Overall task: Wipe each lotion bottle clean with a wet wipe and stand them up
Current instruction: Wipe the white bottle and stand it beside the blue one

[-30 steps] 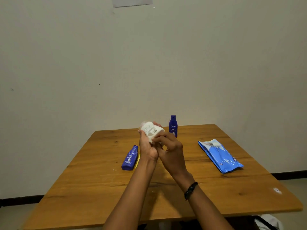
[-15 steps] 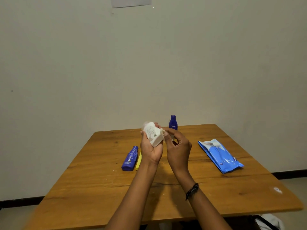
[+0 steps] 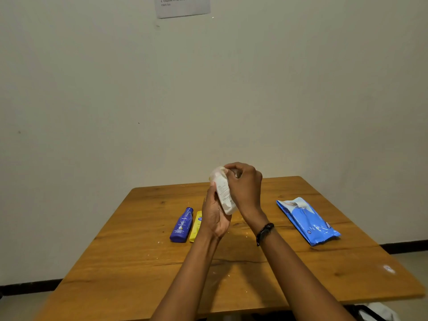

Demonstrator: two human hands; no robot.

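I hold a white lotion bottle (image 3: 223,193) tilted above the middle of the wooden table (image 3: 143,262). My left hand (image 3: 214,216) grips its lower end from the left. My right hand (image 3: 245,188) is closed over its upper end, pressing a pale wet wipe (image 3: 216,173) that is mostly hidden under the fingers. A blue lotion bottle (image 3: 181,224) lies flat on the table to the left of my hands, with a yellow bottle (image 3: 195,227) lying right beside it, partly behind my left hand.
A blue pack of wet wipes (image 3: 308,220) lies on the right side of the table. White crumbs dot the wood around the middle. A paper sheet (image 3: 183,5) hangs on the wall behind. The table's back edge meets the wall.
My right hand, apart from the bottle half a second ago, has closed over its top. The bottle has tipped more upright. The small upright blue bottle at the back is now hidden behind my hands.
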